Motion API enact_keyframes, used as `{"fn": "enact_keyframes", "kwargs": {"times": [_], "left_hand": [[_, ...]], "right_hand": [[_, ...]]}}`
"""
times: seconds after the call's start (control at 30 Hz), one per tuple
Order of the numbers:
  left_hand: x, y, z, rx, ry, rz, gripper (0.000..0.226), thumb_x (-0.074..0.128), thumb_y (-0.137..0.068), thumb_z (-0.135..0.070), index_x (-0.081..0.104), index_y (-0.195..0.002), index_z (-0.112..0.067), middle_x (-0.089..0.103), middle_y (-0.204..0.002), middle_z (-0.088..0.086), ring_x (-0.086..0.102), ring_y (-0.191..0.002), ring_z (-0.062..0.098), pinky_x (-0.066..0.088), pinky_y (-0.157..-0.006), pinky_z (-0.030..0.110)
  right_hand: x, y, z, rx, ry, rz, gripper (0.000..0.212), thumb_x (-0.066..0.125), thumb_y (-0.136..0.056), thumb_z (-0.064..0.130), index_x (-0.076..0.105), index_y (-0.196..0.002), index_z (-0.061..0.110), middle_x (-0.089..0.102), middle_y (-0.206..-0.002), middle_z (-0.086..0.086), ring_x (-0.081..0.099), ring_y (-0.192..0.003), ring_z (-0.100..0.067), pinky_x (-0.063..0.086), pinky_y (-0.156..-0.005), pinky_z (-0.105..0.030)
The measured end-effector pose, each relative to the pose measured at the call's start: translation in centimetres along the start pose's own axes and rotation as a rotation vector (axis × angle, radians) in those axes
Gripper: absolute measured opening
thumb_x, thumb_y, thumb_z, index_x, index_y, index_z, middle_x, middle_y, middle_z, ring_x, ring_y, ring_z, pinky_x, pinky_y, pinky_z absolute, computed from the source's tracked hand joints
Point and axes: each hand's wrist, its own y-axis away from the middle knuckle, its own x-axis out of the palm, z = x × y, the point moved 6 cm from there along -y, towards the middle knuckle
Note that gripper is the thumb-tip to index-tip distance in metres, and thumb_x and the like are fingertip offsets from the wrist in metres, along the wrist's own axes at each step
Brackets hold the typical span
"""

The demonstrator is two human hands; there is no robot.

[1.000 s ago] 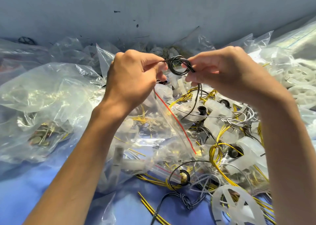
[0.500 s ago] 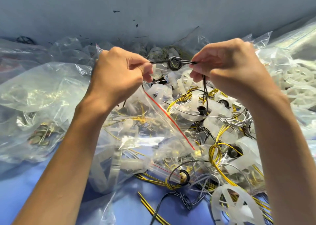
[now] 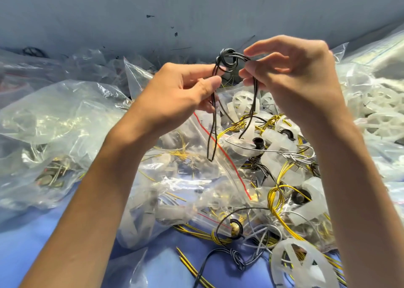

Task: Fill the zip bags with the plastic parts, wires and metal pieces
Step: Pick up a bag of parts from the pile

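Left hand (image 3: 181, 90) and right hand (image 3: 295, 80) pinch a knotted black wire (image 3: 228, 58) over a part-filled zip bag (image 3: 196, 178). Much seems left: yellow wires (image 3: 279, 191) and plastic wheels (image 3: 295, 263) lie loose.

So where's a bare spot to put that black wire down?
Bare blue table shows at the lower left, between the left forearm and the crumpled bags. A smaller gap lies beside the bottom yellow wires. Centre and right are crowded with tangled wires and plastic parts.
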Motion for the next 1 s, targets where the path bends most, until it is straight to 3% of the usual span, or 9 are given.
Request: {"fn": "enact_keyframes", "kwargs": {"times": [0.17,0.3,0.43,0.63,0.73,0.83,0.93,1.0], "left_hand": [[0.1,0.0,-0.4,-0.005,0.088,-0.054,0.011,0.060,-0.091,-0.011,0.068,-0.084,-0.014,0.066,-0.086,0.004,0.063,-0.061,0.005,0.053,-0.067,0.015],[-0.2,0.0,-0.5,0.015,0.137,-0.091,0.012,0.060,-0.090,-0.008,0.065,-0.081,-0.013,0.064,-0.076,0.001,0.065,-0.060,0.006,0.057,-0.071,0.021],[-0.4,0.1,-0.5,0.028,0.046,-0.122,0.018,0.061,-0.089,-0.004,0.066,-0.075,-0.014,0.065,-0.064,-0.005,0.067,-0.057,0.006,0.055,-0.064,0.018],[-1.2,-0.2,-0.4,0.037,-0.081,-0.192,0.028,0.059,-0.091,-0.004,0.062,-0.068,-0.018,0.058,-0.060,-0.005,0.066,-0.053,0.006,0.048,-0.052,0.013],[-0.9,-0.1,0.0,-0.008,0.052,-0.174,0.026,0.056,-0.092,-0.003,0.060,-0.069,-0.015,0.059,-0.061,-0.004,0.067,-0.055,0.007,0.052,-0.057,0.013],[-0.2,-0.1,0.3,-0.053,0.273,-0.141,0.023,0.052,-0.094,-0.002,0.057,-0.073,-0.010,0.062,-0.056,-0.008,0.069,-0.062,0.009,0.052,-0.063,0.012],[-0.2,-0.1,-0.1,-0.032,0.416,-0.174,0.021,0.048,-0.095,-0.001,0.054,-0.076,-0.007,0.062,-0.058,-0.005,0.069,-0.065,0.010,0.053,-0.069,0.013],[-0.4,0.0,-0.4,-0.011,0.422,-0.188,0.020,0.048,-0.095,0.000,0.054,-0.077,-0.006,0.063,-0.059,-0.006,0.069,-0.067,0.009,0.052,-0.070,0.013]], "right_hand": [[0.5,0.1,0.6,-0.043,-0.013,0.021,0.009,0.067,-0.084,0.007,0.069,-0.085,0.016,0.073,-0.075,-0.002,0.072,-0.068,-0.013,0.060,-0.072,-0.036],[1.0,0.2,0.9,-0.079,0.014,0.063,0.005,0.068,-0.085,0.013,0.069,-0.086,0.018,0.071,-0.072,0.000,0.071,-0.065,-0.014,0.058,-0.070,-0.031],[0.5,0.3,1.4,-0.154,0.166,-0.023,0.007,0.065,-0.084,0.014,0.073,-0.083,0.015,0.067,-0.065,0.001,0.067,-0.058,-0.013,0.056,-0.066,-0.032],[-0.5,0.1,1.0,-0.127,0.394,-0.176,0.012,0.055,-0.081,0.015,0.067,-0.081,0.013,0.067,-0.072,-0.002,0.067,-0.074,-0.026,0.052,-0.071,-0.041],[0.5,0.0,0.1,-0.004,0.305,-0.112,0.012,0.054,-0.087,0.016,0.057,-0.077,0.020,0.068,-0.072,-0.002,0.068,-0.078,-0.026,0.053,-0.077,-0.046],[2.1,0.3,-0.3,0.124,0.028,0.038,0.021,0.048,-0.097,0.015,0.049,-0.078,0.023,0.071,-0.082,-0.001,0.070,-0.085,-0.021,0.054,-0.084,-0.048],[3.5,1.0,-0.1,0.241,-0.277,0.162,0.019,0.040,-0.102,0.018,0.044,-0.084,0.021,0.072,-0.079,-0.002,0.072,-0.070,-0.020,0.058,-0.064,-0.037],[3.7,1.2,0.2,0.253,-0.311,0.204,0.017,0.040,-0.102,0.020,0.043,-0.085,0.022,0.071,-0.066,-0.001,0.066,-0.049,-0.016,0.053,-0.050,-0.030]]}}
